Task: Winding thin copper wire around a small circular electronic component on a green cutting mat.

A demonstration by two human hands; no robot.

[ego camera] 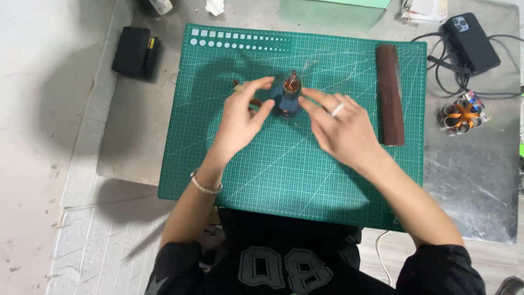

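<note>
Taking the green gridded cutting mat (284,175) as the landmark, the near edge of it meets the person's dark printed shirt, and both forearms reach out from there across its squares. The left wrist carries a pale bead bracelet (206,187) just over the mat's near-left part. Farther in, the left hand (243,117) and the right hand (339,128), which wears a pale ring, face each other over the mat's middle, fingers spread and loosely curved.

Between their fingertips, a little beyond the mat's centre, stands the small blue-bodied motor part with a copper-coloured winding on top (290,95). Its long axis runs upright, pointing up toward the camera. It lies ahead of both palms, to the right of the left hand and to the left of the right. Both sets of fingertips sit just beside it; the left thumb looks closest to its base. Neither grip has closed: both hands are released, and whether any fingertip actually touches the part is hard to tell.

On the mat's right side lies a long brown roll of rough sheet (389,93), its length running near to far. Beyond the mat's right edge, on the grey tabletop (480,180), sit a cluster of metal rings with orange tape (463,113) and a dark phone (470,34) among black cables. Off the far-left corner rests a black boxy pack (135,52).
</note>
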